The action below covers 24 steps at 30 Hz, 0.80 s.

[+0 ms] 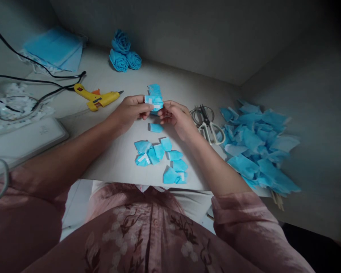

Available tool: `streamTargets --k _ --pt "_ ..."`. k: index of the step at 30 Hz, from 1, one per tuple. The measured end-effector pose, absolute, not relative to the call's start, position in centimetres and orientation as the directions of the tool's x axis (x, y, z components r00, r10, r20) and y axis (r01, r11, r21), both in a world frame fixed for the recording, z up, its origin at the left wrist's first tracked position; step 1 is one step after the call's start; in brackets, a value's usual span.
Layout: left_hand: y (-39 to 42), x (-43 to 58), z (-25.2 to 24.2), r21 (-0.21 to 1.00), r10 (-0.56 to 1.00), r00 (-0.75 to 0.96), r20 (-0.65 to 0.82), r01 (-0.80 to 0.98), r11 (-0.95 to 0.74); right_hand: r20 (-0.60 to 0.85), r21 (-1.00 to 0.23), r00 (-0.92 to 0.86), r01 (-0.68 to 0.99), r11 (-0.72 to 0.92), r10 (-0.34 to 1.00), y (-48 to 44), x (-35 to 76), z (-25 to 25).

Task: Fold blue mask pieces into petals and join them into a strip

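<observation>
Between my two hands is a small blue piece of fabric with white strips on it. My left hand pinches its left edge between thumb and fingers. At its right edge, my right hand is closed with fingertips on the fabric. Just beyond lie more blue pieces, partly hidden by the held one. A single folded blue piece rests below my hands. Nearer to me, several cut blue pieces are scattered on the table, some with white strips.
A yellow glue gun with a black cord lies left. Scissors rest right, beside a heap of blue fabric pieces. Three blue fabric roses and a stack of blue face masks are at the back. A white device stands left.
</observation>
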State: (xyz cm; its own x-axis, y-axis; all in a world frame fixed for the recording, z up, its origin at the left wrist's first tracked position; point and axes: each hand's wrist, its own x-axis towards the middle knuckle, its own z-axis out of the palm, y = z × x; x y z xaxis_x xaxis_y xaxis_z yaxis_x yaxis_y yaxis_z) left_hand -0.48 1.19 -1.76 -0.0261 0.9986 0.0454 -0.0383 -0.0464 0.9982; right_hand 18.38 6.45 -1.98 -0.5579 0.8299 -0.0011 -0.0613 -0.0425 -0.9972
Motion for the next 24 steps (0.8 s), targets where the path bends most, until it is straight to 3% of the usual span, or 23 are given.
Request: streamTargets --k 10,15,21,24 --pt "1.0 -0.2 -1.3 0.97 0.988 -0.065 0.139 0.211 -0.123 0.106 -0.989 -0.563 0.023 0.144 0.82 6.3 18.2 -2.3" --pt "1.1 -0.5 -1.4 0.972 0.989 -0.057 0.133 0.201 -0.119 0.095 -0.993 -0.575 0.004 0.119 0.813 6.5 18.3 -2.2" --pt "1.5 -1.0 -1.8 0.987 0.996 -0.037 0.082 0.143 -0.076 -0.012 -1.0 -0.627 -0.009 -0.022 0.779 7.0 18.9 -1.7" --pt "1.4 -1.0 -1.7 0.981 0.995 -0.031 0.091 0.175 -0.085 0.002 -1.0 -0.626 -0.005 -0.002 0.78 7.2 19.1 -1.4"
